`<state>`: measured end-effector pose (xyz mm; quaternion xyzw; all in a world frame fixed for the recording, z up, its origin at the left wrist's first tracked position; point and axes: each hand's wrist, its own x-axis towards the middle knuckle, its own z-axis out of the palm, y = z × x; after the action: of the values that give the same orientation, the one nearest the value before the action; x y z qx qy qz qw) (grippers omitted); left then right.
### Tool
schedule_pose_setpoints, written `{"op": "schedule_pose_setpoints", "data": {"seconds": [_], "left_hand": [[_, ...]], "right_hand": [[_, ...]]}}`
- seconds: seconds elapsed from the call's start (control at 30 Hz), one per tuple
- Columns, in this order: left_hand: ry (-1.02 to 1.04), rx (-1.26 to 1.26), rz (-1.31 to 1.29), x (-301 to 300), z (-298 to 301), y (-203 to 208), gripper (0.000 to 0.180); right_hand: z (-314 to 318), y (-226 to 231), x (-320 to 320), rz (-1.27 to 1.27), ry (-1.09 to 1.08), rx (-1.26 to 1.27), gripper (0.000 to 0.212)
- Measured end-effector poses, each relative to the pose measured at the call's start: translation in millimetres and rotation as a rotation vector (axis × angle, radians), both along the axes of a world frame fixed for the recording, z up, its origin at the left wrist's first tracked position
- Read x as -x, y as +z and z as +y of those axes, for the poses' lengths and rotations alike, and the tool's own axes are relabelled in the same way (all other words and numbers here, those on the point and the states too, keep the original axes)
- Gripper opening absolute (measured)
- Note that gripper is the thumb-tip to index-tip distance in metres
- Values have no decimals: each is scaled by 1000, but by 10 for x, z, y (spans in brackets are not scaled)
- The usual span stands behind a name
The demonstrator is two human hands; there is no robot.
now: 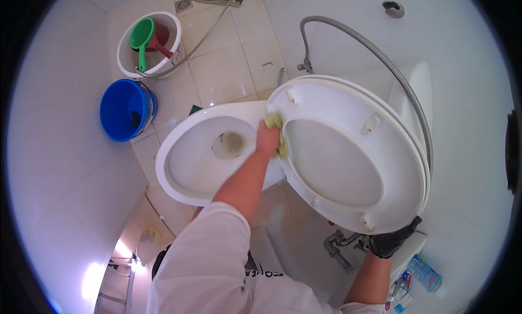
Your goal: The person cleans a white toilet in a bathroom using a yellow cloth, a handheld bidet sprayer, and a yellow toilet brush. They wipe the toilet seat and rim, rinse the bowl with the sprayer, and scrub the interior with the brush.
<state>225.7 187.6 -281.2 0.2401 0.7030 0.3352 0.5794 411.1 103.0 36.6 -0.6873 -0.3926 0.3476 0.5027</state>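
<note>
1. the left hand (266, 139), bare and a little blurred, has its grip bunched around a yellow-green cloth (274, 120).
2. the cloth lies against the back of the toilet (161, 163), by the hinge end of the raised seat (405, 172); part of it hangs below the fingers.
3. the right hand (387, 242), in a black glove, touches the lower outer edge of the raised seat and lid; i cannot tell whether its grip pinches that edge or only props it.
4. the bowl is open, and its drain hole lies to the left of the left hand.
5. a ribbed metal hose (402, 80) arches over the seat.
6. on the tiled floor (217, 69), a white tub (123, 56) holds a green dipper (142, 35) and a red dipper (159, 36); a blue bucket (111, 115) stands just beside it.
7. a clear blue bottle (426, 273) lies near the right forearm.
</note>
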Motion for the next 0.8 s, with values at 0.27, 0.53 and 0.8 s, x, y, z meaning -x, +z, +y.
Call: {"op": "schedule_pose_setpoints", "data": {"seconds": [0.27, 0.53, 0.8], "left_hand": [[160, -129, 53, 16, 179, 140, 35], [22, 91, 118, -807, -1252, 227, 36], [-234, 174, -355, -772, -1301, 308, 37]], "right_hand": [[-5, 10, -39, 28, 18, -44, 58], [48, -24, -42, 90, 80, -109, 61], [66, -79, -63, -111, 212, -108, 64]]}}
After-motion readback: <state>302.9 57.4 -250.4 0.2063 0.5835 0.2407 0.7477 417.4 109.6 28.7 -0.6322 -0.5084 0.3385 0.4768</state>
